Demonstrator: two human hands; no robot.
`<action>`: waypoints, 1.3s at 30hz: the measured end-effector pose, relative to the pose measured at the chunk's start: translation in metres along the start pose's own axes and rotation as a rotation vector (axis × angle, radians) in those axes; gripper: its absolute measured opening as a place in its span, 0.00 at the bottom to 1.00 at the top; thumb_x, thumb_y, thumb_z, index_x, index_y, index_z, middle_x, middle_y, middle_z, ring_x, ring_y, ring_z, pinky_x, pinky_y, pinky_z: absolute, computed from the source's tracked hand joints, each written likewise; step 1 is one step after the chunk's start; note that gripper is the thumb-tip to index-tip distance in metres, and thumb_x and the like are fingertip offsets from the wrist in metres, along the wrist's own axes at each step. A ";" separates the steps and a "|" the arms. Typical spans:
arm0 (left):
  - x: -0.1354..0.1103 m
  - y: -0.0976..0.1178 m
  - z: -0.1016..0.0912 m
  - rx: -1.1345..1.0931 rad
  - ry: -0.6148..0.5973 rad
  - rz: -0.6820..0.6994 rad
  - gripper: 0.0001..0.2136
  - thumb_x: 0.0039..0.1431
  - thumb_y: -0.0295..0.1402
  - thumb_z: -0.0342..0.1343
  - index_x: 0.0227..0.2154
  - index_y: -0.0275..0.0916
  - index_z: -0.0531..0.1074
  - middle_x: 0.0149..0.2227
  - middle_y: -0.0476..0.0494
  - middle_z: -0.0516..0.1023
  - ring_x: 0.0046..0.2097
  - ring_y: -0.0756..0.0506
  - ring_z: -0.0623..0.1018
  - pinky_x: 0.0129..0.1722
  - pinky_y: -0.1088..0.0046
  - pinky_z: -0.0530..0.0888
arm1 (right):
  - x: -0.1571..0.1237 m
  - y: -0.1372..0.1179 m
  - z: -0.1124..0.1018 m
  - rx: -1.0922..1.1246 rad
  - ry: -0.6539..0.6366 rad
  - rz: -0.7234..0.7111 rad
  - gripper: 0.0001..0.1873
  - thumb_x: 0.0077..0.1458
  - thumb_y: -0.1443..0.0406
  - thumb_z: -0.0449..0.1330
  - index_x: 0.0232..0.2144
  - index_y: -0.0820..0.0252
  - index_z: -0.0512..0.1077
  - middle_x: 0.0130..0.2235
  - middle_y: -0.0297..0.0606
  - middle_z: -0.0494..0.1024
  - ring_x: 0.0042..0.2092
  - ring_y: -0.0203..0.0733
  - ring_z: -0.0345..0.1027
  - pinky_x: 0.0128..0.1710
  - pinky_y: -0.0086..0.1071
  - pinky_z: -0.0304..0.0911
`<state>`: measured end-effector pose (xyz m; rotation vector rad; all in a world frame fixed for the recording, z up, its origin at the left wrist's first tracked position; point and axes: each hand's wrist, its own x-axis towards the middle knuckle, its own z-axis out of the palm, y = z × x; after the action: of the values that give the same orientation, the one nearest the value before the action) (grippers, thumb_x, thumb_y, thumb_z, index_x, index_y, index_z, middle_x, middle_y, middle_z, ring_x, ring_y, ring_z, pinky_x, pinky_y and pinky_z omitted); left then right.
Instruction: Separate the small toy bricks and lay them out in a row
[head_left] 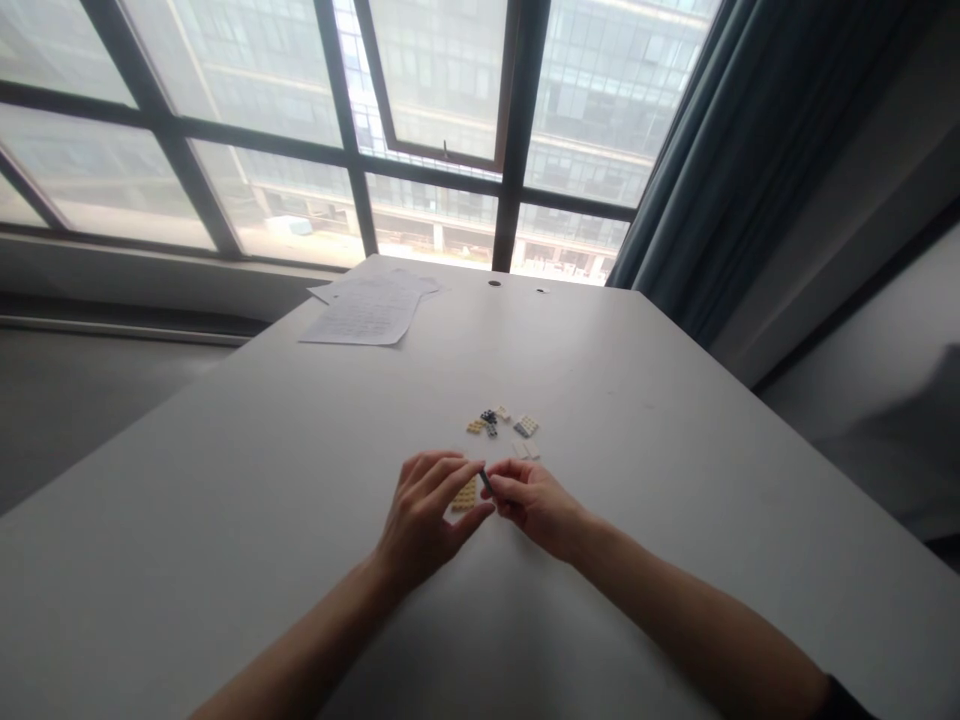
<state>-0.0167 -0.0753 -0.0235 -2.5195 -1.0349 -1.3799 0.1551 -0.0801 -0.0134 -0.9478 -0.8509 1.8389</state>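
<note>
Grey table (225,500) by window (442,90). We note left hand (424,520) gripping tan studded plate (465,496), right hand (536,502) pinching small dark piece (486,482); loose bricks (504,425) just beyond, papers (371,310) farther.

Papers (371,310) at table (225,480) far edge; curtain (750,150) right.

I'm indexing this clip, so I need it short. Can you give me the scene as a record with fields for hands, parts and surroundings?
surface: white table
left: left hand holds tan studded plate
right: right hand pinches small dark piece beside that plate
loose parts: small bricks lying just beyond the hands
far edge: printed papers
background: window, grey curtain at right
</note>
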 end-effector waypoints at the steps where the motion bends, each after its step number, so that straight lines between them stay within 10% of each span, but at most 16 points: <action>1: 0.001 0.000 0.000 -0.001 0.003 0.001 0.13 0.54 0.33 0.61 0.43 0.40 0.72 0.38 0.44 0.78 0.45 0.43 0.74 0.46 0.63 0.68 | 0.000 0.001 0.000 0.004 0.012 0.000 0.17 0.37 0.62 0.72 0.29 0.62 0.71 0.25 0.32 0.74 0.24 0.29 0.58 0.26 0.26 0.49; 14: -0.002 0.000 0.000 -0.032 -0.035 -0.012 0.11 0.55 0.31 0.59 0.42 0.42 0.69 0.39 0.44 0.77 0.46 0.43 0.73 0.47 0.63 0.68 | -0.001 0.008 0.002 -0.272 0.082 -0.247 0.14 0.37 0.68 0.69 0.30 0.61 0.72 0.26 0.30 0.73 0.29 0.33 0.66 0.32 0.29 0.61; 24: -0.008 -0.019 0.001 0.031 -0.035 -0.058 0.11 0.57 0.32 0.57 0.43 0.41 0.69 0.42 0.43 0.77 0.47 0.42 0.73 0.47 0.62 0.68 | 0.053 -0.044 -0.062 -1.260 0.416 -0.502 0.09 0.51 0.66 0.60 0.37 0.59 0.76 0.33 0.36 0.80 0.31 0.37 0.69 0.37 0.32 0.63; 31: -0.009 -0.020 0.001 0.030 -0.042 -0.058 0.09 0.58 0.32 0.56 0.42 0.42 0.70 0.41 0.43 0.77 0.47 0.42 0.74 0.47 0.63 0.68 | 0.073 -0.036 -0.055 -1.684 0.296 -0.530 0.12 0.56 0.68 0.57 0.42 0.56 0.76 0.41 0.39 0.80 0.46 0.44 0.68 0.49 0.34 0.59; 39: -0.008 -0.022 0.002 0.031 -0.027 -0.083 0.09 0.58 0.32 0.56 0.42 0.41 0.70 0.41 0.43 0.77 0.46 0.42 0.74 0.47 0.62 0.68 | 0.074 -0.060 -0.084 -1.633 0.206 -0.603 0.23 0.52 0.76 0.54 0.50 0.57 0.72 0.49 0.37 0.76 0.52 0.40 0.63 0.54 0.34 0.56</action>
<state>-0.0314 -0.0622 -0.0362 -2.5066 -1.1695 -1.3434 0.2268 0.0250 -0.0225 -1.4643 -2.2231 0.2145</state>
